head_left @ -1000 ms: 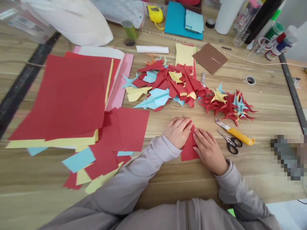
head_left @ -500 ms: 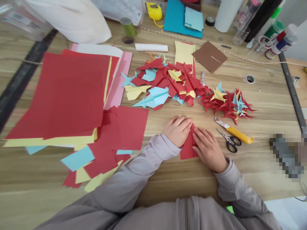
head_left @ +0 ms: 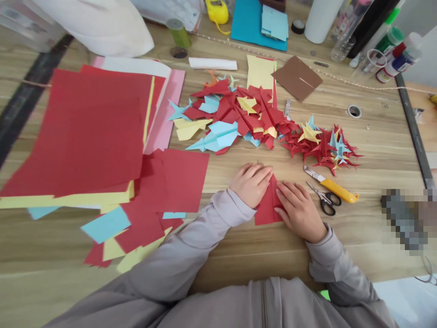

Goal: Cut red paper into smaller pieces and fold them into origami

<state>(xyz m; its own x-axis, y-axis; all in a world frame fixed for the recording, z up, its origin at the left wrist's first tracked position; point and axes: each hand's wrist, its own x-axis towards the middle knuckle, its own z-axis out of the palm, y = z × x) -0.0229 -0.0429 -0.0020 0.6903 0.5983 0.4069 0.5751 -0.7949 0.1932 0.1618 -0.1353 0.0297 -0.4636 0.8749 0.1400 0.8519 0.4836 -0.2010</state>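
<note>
A red sheet of paper [head_left: 267, 208], folded to a point at the top with a crease down its middle, lies on the table between my hands. My left hand [head_left: 251, 183] rests palm down over its upper left edge, with the fingers stretched out and side by side. On the right edge my right hand [head_left: 297, 205] lies flat, its fingers a little spread and the thumb on the paper. Both hands cover part of the sheet. Just right of my right hand are black-handled scissors [head_left: 327, 201] and a yellow utility knife [head_left: 336, 187] with its blade out.
Large red sheets [head_left: 99, 132] are stacked at the left, with smaller cut pieces below. Beyond my hands lie folded paper planes [head_left: 221, 135] and a heap of small pointed paper figures [head_left: 321, 146]. A brown square [head_left: 297, 78], a tape measure [head_left: 217, 11] and bottles [head_left: 398, 64] are farther back.
The view has shifted slightly, so everything sits a little further left and up. Both hands stay on the red paper, with barely any movement against it.
</note>
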